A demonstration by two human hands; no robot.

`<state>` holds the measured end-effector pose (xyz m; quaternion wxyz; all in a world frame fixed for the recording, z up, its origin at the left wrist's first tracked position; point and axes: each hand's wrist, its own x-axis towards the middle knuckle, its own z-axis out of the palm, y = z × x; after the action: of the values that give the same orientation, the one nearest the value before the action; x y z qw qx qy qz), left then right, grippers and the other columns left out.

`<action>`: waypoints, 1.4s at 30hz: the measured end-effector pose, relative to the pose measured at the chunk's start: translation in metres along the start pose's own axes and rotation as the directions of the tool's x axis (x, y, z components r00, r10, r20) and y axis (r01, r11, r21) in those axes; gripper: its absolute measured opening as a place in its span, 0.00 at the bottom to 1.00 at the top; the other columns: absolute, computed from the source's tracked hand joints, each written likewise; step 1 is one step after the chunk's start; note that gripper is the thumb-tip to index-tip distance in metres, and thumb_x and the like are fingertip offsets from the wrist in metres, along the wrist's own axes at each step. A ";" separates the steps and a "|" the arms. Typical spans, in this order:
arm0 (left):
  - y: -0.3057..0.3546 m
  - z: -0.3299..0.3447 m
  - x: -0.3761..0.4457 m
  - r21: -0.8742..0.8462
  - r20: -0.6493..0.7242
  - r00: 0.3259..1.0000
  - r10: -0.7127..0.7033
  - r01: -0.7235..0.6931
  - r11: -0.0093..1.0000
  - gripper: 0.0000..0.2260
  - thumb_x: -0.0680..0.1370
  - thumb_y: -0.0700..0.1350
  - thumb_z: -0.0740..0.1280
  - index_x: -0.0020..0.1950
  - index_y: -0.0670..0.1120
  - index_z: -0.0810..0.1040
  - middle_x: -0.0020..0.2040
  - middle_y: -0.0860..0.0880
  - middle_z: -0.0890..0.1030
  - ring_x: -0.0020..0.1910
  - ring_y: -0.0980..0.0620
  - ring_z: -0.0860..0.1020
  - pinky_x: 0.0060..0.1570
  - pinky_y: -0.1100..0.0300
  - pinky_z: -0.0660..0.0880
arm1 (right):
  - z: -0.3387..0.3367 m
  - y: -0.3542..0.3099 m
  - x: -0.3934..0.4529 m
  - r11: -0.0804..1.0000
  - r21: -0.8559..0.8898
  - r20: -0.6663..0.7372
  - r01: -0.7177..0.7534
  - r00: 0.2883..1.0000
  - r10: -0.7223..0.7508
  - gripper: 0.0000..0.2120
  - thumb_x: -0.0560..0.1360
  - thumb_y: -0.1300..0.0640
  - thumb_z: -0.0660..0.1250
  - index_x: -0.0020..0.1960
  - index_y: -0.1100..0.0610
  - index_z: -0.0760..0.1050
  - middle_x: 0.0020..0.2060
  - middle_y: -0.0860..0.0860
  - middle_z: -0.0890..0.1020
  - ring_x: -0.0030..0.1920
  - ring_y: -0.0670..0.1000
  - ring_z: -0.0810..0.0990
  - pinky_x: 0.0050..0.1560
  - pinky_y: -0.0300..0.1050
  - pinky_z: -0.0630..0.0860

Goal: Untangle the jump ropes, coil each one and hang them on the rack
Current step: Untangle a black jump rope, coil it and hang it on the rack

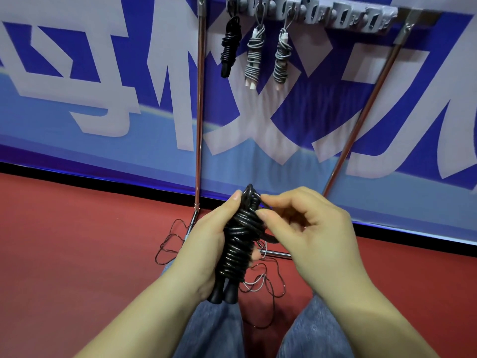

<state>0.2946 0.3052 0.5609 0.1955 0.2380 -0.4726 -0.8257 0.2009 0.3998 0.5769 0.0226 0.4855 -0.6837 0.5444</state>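
Observation:
My left hand (204, 244) grips a black jump rope (238, 244) wound tightly round its two handles, whose ends stick out below my palm. My right hand (304, 228) pinches the rope's top loop between thumb and fingers. High up, a grey hook rack (335, 14) carries three coiled ropes: a black one (229, 47) and two grey ones (254, 58) (282, 55). More thin black and grey rope (260, 282) lies tangled on the floor under my hands.
The rack stands on two metal poles (198, 112) (366, 104) in front of a blue and white banner. The floor (77, 241) is red. My knees in blue jeans (219, 329) fill the bottom middle. Several rack hooks to the right are bare.

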 end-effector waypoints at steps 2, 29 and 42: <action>0.000 -0.002 0.000 -0.008 0.025 0.999 -0.038 0.038 0.999 0.17 0.67 0.59 0.65 0.38 0.48 0.84 0.33 0.45 0.78 0.24 0.48 0.74 0.28 0.61 0.70 | 0.001 0.001 0.001 0.997 -0.066 0.020 0.045 0.999 -0.044 0.04 0.67 0.60 0.71 0.42 0.53 0.81 0.31 0.43 0.75 0.31 0.40 0.72 0.35 0.25 0.65; 0.014 0.008 0.014 0.379 0.005 0.955 0.297 -0.276 0.883 0.11 0.74 0.52 0.68 0.36 0.48 0.82 0.30 0.50 0.81 0.26 0.54 0.74 0.23 0.67 0.67 | -0.017 0.001 0.035 0.955 0.076 0.140 -0.288 0.951 0.276 0.07 0.70 0.51 0.71 0.48 0.45 0.80 0.46 0.46 0.81 0.41 0.40 0.78 0.41 0.27 0.72; 0.075 0.017 0.085 0.592 0.255 0.921 0.295 -0.390 0.705 0.05 0.76 0.46 0.68 0.50 0.48 0.81 0.34 0.53 0.81 0.31 0.57 0.77 0.33 0.66 0.72 | -0.055 -0.010 0.147 0.922 0.207 0.072 -0.327 0.945 0.319 0.06 0.73 0.55 0.70 0.39 0.54 0.82 0.34 0.47 0.83 0.36 0.39 0.77 0.36 0.30 0.72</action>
<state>0.2236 0.2347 0.6161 0.2200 0.1385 -0.7706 -0.5818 0.1025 0.3485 0.6887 -0.1329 0.3760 -0.6914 0.6025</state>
